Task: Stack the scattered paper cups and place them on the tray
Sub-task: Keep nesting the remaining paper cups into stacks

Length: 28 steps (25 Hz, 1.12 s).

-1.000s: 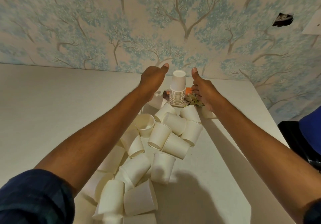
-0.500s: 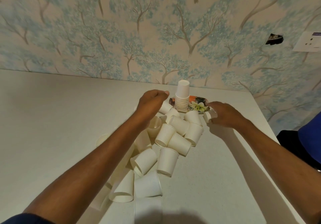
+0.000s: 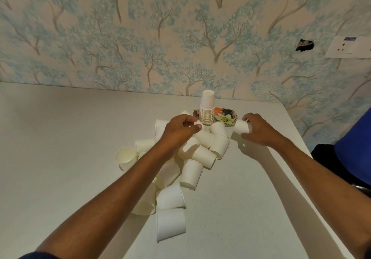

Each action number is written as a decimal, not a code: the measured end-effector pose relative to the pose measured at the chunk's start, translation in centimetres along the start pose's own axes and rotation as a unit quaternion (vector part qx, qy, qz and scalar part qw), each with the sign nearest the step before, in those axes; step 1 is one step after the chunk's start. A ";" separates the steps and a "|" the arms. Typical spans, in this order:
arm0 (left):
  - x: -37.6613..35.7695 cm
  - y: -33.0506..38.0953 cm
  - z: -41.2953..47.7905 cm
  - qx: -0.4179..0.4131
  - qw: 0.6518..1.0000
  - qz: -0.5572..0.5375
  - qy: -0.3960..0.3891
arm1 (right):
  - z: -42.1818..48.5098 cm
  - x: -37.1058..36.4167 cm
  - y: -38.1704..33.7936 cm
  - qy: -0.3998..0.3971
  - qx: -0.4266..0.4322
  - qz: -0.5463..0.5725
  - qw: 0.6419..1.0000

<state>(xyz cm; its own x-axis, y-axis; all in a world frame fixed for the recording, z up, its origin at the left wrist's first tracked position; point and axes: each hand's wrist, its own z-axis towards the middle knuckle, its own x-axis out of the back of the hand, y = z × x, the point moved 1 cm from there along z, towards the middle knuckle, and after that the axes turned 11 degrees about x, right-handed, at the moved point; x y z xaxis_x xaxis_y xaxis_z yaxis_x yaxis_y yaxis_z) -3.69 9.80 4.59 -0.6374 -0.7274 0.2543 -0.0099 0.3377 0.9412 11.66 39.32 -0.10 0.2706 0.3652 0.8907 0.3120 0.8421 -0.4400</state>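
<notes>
Two hands are extended over the far end of the cup heap, well apart from each other. The right hand [image 3: 259, 131] is clamped round a single paper cup [image 3: 241, 126] lying on its side, thumb below and fingers [image 3: 248, 118] curled over the top; the cup sits just beside the tray's near right corner, so it is judged a grab made close to the drop-off pt to keep the carry short. The left hand [image 3: 180, 131] is curled palm-down w/ thumb and forefinger pinched together over cups at the heap's far end; whether a cup is actually gripped under it cannot be told, as the hand hides what is beneath. Both forearms are held nearly straight and reach fwd from the lower corners, wrists slightly dropped. Outward from the hands, the loose cups [image 3: 192, 173] are strewn in a long pile running toward the camera, most tipped on their sides, some overlapping, one at the left [image 3: 126, 158] w/ its mouth facing up and out. Behind the hands the stack [image 3: 207, 109] is stood upside-down on the left part of the flowered tray [image 3: 227, 116], nested rims showing in a tight band, prob. so each new cup can be dropped over the top. Tray and pile rest on the pale table [image 3: 60, 138] near the wallpapered wall [image 3: 160, 37].
</notes>
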 end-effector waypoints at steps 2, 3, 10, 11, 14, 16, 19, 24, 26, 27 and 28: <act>-0.3 -0.2 -0.7 -0.023 0.999 0.023 -0.014 | -0.2 1.2 -2.0 0.031 0.019 0.046 0.998; -0.5 -0.2 -1.0 -0.038 0.999 0.033 -0.022 | -0.3 1.7 -3.3 0.040 0.030 0.071 0.996; -0.9 0.8 -4.0 -0.183 0.965 0.185 0.022 | -2.1 3.0 -13.2 -0.013 0.107 0.204 0.973; -0.7 0.7 -4.4 -0.196 0.956 0.216 0.037 | -2.6 2.8 -14.6 -0.029 0.118 0.217 0.969; 0.3 -0.6 -5.7 -0.215 0.932 0.278 0.083 | -3.8 2.0 -18.1 -0.071 0.151 0.239 0.957; 1.1 -1.6 -7.0 -0.210 0.922 0.305 0.115 | -4.5 1.3 -19.9 -0.099 0.167 0.245 0.950; 2.8 -3.1 -8.8 -0.219 0.913 0.306 0.157 | -5.5 0.2 -22.2 -0.133 0.186 0.243 0.943; 6.6 -6.2 -12.2 -0.167 0.944 0.230 0.167 | -7.3 -2.5 -24.0 -0.129 0.215 0.246 0.936; 8.1 -7.7 -13.7 -0.140 0.953 0.200 0.181 | -8.4 -3.9 -24.1 -0.124 0.220 0.264 0.931; 8.7 -8.3 -14.5 -0.130 0.955 0.190 0.188 | -9.0 -4.6 -24.1 -0.117 0.222 0.274 0.928; 9.3 -8.8 -15.3 -0.121 0.956 0.182 0.193 | -9.7 -5.2 -24.0 -0.111 0.224 0.281 0.927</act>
<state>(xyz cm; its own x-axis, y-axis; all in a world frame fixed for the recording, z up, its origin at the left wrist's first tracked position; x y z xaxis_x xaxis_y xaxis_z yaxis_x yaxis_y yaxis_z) 2.24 -9.01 2.10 -0.2317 -0.7703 0.5940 0.3676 0.4960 0.7866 11.57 13.34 4.70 0.0669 0.8269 0.5583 -0.2439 0.5561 -0.7945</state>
